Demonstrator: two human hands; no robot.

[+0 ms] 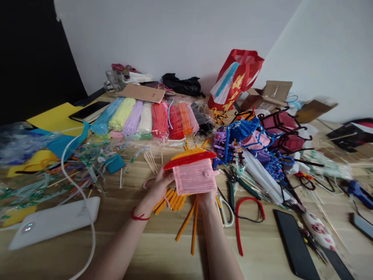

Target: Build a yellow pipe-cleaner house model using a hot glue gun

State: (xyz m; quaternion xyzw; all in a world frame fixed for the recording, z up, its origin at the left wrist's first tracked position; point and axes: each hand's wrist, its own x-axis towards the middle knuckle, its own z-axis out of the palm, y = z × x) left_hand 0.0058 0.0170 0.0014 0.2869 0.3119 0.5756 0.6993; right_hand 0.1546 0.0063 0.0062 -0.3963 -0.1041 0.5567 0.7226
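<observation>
A small pink house [194,177] with a red and yellow roof [190,157], made of fuzzy stems, is held up in front of me. My left hand [163,182] grips its left side, thumb at the edge under the roof. From below and behind, my right hand [207,197] holds the right side, its fingers mostly hidden by the pink wall. Under the house, orange stems [171,200] lie in a row on the table, and two longer ones [189,225] point toward me.
Bundles of colored stems [151,120] lie behind. Blue and purple pieces [247,140], pliers [231,186], scissors [224,212] and a black phone [294,243] are on the right. A white power bank [58,223] with a cable and scraps [87,171] are left.
</observation>
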